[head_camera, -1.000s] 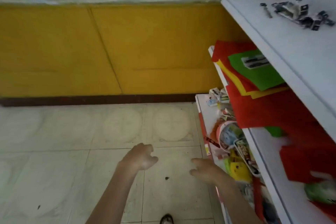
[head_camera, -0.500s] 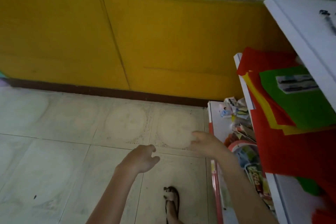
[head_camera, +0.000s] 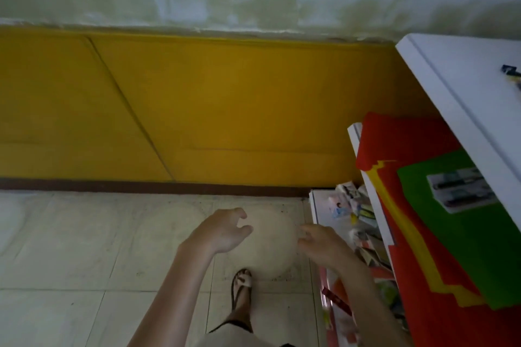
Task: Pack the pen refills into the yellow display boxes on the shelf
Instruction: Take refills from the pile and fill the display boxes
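Hovering loosely curled, left hand and right hand (near the shelf) hold nothing.

The flat shelf board is plain white. Under it lie bright red paper sheets, a yellow paper sheet with a stepped edge and a green paper sheet bearing a white printed label with grey and black bars. Left of the shelf board, the padded wall panel is mustard yellow, edged below by a dark brown skirting strip. The floor tiles are pale cream with faint round blotches.
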Available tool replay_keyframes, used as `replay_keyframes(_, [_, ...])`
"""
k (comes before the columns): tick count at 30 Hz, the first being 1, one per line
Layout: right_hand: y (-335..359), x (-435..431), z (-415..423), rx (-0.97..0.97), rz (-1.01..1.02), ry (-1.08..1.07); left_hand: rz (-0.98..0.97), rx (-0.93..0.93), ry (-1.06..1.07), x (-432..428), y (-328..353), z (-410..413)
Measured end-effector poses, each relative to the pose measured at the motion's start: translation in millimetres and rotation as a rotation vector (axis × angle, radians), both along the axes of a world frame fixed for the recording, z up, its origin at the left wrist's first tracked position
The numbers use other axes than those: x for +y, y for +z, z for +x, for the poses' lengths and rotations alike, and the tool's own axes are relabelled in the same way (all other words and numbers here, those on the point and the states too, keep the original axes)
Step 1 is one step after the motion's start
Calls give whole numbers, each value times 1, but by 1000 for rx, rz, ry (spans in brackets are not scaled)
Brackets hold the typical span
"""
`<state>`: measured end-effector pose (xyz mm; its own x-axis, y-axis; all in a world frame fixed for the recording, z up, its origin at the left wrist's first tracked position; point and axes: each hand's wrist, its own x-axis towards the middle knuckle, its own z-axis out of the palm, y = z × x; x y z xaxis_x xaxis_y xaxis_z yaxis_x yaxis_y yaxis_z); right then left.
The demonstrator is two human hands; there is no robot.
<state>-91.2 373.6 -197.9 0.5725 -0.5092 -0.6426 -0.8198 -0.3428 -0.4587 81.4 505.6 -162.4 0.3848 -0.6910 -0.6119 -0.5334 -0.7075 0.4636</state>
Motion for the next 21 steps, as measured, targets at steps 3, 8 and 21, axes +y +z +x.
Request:
replay_keyframes(3, [-8, -30, 27, 17, 17, -27, 26, 20, -12, -36, -6, 33])
replay_keyframes(8, [8, -79, 74, -27, 37, -58, 104, 26, -82, -90, -12, 75])
replay_keyframes(21, [59, -230, 113, -155, -122, -86, 104, 1, -327, -278, 8, 100])
